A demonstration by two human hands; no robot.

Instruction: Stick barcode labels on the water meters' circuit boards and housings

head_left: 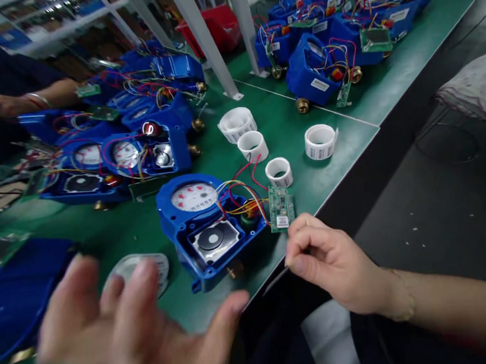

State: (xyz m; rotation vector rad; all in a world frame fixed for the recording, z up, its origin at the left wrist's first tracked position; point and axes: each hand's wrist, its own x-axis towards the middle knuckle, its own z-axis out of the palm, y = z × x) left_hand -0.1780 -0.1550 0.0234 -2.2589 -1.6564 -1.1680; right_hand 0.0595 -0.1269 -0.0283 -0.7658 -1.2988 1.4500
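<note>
In the head view, the blue meter housing sits near the front edge of the desk. The circuit board looks already wired to it but lies outside its uncovered cavity. The left hand spreads open, blurred; the right hand pinches its fingertips together beside the board, whether on anything I cannot tell.

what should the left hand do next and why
Probably steady the blue meter with the left hand: it is spread open nearby, while the right hand is pinched beside the circuit board wired to that meter.
</note>
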